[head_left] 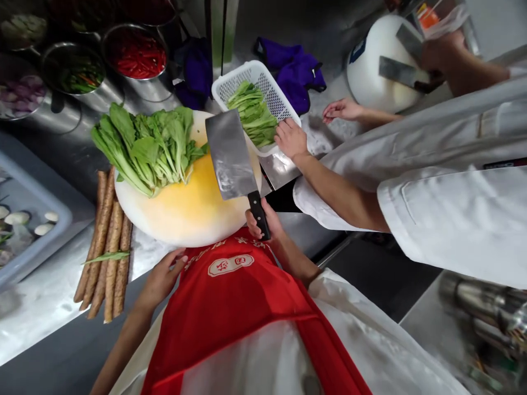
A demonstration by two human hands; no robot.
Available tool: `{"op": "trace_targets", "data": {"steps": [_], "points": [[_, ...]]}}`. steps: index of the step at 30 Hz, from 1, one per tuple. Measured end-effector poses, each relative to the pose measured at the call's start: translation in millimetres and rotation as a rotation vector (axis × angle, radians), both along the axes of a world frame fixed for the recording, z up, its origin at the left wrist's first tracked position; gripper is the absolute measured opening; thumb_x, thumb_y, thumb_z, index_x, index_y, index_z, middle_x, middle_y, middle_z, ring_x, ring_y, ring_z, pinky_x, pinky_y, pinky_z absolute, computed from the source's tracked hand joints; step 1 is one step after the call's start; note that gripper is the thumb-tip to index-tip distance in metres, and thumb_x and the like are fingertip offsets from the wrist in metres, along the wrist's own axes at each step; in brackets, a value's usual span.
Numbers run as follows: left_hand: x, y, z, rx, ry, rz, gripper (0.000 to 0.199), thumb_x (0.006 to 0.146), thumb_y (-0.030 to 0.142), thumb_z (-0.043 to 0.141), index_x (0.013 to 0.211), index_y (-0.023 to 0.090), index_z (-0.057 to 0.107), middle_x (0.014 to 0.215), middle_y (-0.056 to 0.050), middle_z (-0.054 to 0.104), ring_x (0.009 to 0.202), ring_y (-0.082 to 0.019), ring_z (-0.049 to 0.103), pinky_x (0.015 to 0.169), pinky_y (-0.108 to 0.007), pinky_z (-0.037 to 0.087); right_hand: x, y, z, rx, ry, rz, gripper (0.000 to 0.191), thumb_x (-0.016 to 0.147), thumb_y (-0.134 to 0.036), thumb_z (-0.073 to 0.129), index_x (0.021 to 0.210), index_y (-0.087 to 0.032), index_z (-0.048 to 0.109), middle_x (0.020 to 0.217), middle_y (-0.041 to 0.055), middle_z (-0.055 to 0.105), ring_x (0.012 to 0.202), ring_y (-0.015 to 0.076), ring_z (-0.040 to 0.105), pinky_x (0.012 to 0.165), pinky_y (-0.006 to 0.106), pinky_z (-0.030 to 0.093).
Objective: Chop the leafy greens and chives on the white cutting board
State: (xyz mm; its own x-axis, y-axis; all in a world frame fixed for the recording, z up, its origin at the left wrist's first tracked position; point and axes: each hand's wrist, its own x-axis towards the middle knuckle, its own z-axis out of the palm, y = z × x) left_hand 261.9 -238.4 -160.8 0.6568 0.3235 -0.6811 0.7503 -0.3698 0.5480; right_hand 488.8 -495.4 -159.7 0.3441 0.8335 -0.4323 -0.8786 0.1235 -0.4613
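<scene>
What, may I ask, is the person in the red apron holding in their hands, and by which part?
The right hand holds the cleaver by its black handle; the left hand holds nothing that shows.

Round board (181, 225): far portion covered by leafy greens (148, 142) and cleaver (230, 156). Cleaver handle, at the board's near right edge: partly hidden by the right hand (272, 222). Pot of purple pieces (49, 114), beyond the board to the left: cropped by frame edge. Blue-grey tub (63, 216), left of the board: likewise cropped. Metalware (481, 299), far right of the board: blurred, kind uncertain.
</scene>
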Motion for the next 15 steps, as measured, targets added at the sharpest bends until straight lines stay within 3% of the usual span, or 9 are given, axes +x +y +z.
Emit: {"op": "trace_targets", "data": {"steps": [4, 7, 12, 15], "points": [[8, -1, 2.1, -0.026, -0.008, -0.034, 0.067, 0.083, 0.070, 0.051, 0.125, 0.019, 0.065, 0.132, -0.011, 0.067, 0.126, -0.030, 0.060, 0.114, -0.045, 0.043, 17, 14, 13.8, 0.016, -0.005, -0.041, 0.079, 0.092, -0.083, 0.014, 0.067, -0.019, 0.052, 0.042, -0.0037, 0.045, 0.030, 0.0086, 0.036, 0.029, 0.019, 0.031], [16, -7, 17.1, -0.101, -0.007, -0.059, 0.071, 0.083, 0.074, 0.050, 0.127, 0.020, 0.066, 0.137, -0.011, 0.065, 0.131, -0.031, 0.057, 0.118, -0.048, 0.038, 30, 20, 20.7, 0.071, -0.021, -0.027, 0.075, 0.094, -0.081, 0.018, 0.070, -0.019, 0.051, 0.045, -0.0046, 0.044, 0.031, 0.0081, 0.034, 0.028, 0.019, 0.031], [18, -15, 75.6, -0.400, 0.044, -0.162, 0.067, 0.089, 0.072, 0.046, 0.137, 0.028, 0.063, 0.149, -0.006, 0.055, 0.142, -0.029, 0.046, 0.123, -0.049, 0.029, 37, 15, 20.3, 0.082, -0.096, -0.027, 0.067, 0.091, -0.081, 0.034, 0.067, -0.020, 0.049, 0.043, -0.0064, 0.040, 0.030, 0.0073, 0.030, 0.028, 0.019, 0.029], [21, -10, 106.1, -0.661, -0.075, -0.146, 0.057, 0.090, 0.066, 0.053, 0.134, 0.032, 0.066, 0.144, -0.004, 0.059, 0.139, -0.031, 0.050, 0.120, -0.050, 0.036, 33, 4, 13.1, -0.001, -0.135, -0.060, 0.063, 0.085, -0.082, 0.047, 0.068, -0.021, 0.048, 0.044, -0.0069, 0.041, 0.031, 0.0076, 0.031, 0.029, 0.020, 0.028]]}}
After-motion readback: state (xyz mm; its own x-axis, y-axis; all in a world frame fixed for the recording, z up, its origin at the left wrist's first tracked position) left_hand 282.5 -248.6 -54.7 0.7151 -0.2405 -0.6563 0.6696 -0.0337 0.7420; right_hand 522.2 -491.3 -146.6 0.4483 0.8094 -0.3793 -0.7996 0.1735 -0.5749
